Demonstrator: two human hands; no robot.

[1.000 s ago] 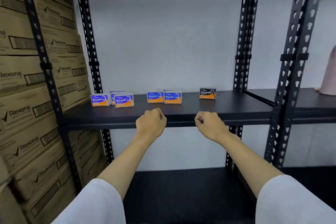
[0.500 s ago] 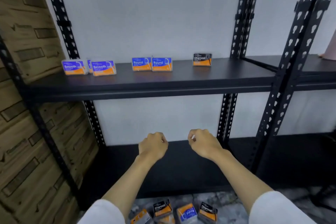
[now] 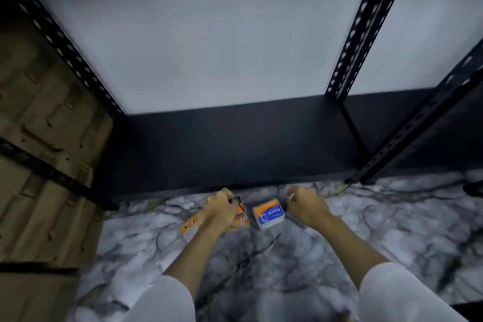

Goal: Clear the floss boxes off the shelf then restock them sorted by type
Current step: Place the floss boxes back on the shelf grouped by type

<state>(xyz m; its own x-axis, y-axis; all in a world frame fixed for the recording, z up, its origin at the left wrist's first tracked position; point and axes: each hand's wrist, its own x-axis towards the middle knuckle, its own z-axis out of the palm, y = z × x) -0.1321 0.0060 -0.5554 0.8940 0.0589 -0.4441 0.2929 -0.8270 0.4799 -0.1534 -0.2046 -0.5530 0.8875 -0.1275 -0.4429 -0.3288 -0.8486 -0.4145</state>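
Several floss boxes lie on the marbled floor in front of the bottom shelf (image 3: 235,154). A blue and orange Round box (image 3: 269,214) sits between my hands. My left hand (image 3: 220,208) is down on a black Charcoal box (image 3: 240,207) with its fingers curled against it; blur hides whether it grips. An orange box (image 3: 189,226) pokes out left of that wrist. My right hand (image 3: 305,206) is curled, holds nothing I can see, and hovers over a dark box (image 3: 294,217) that is mostly hidden beneath it.
Black perforated rack posts stand at the left (image 3: 60,42) and right (image 3: 366,23), with a front post (image 3: 423,123) at the right. Stacked cardboard cartons (image 3: 44,165) fill the left side. Marbled floor (image 3: 392,230) stretches to the right.
My view has dropped from the middle shelf to the floor. Both hands moved down from in front of the rack to the boxes on the floor.
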